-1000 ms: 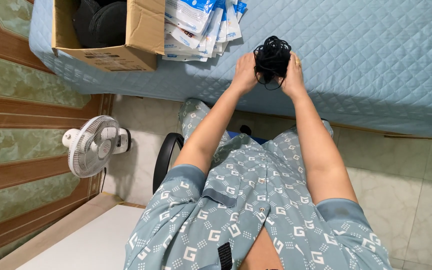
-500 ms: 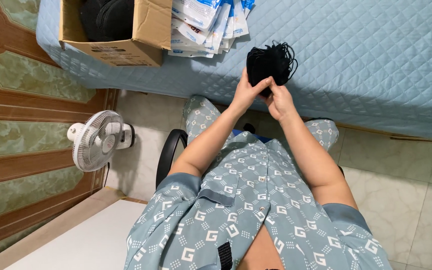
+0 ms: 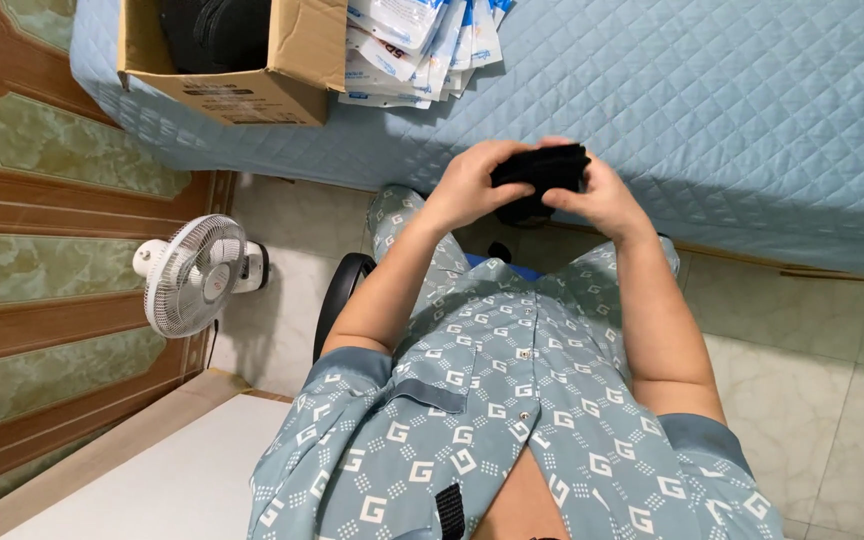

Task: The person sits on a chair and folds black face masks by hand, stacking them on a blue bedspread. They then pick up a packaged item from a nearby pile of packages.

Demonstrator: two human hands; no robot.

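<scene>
Bed (image 3: pixel 752 110): a big bed with a light blue quilted cover fills the far side, from left to right.
Door (image 3: pixel 42 250): a brown wooden door with green panels stands on the left.
Shirt (image 3: pixel 482 420): the person wears a blue-grey shirt with white shapes on it, near the camera.
Box (image 3: pixel 292 60): a brown cardboard box sits on the far left part of the bed, with something black inside.
Fan (image 3: pixel 195 275): a small white fan stands on the floor at the left, near the door.
Packets (image 3: pixel 417 40): a pile of flat white and blue packets lies on the bed, touching the right side of the box.
Left hand (image 3: pixel 472 185): it holds the left side of the black cloth, with its fingers curled shut around it.
Right hand (image 3: pixel 602 195): it holds the right side of the black cloth, with its fingers clamped on it and the thumb on top.
Black cloth (image 3: pixel 542 170): a small bunched black cloth sits between both hands, by the near edge of the bed, above the person's lap.
</scene>
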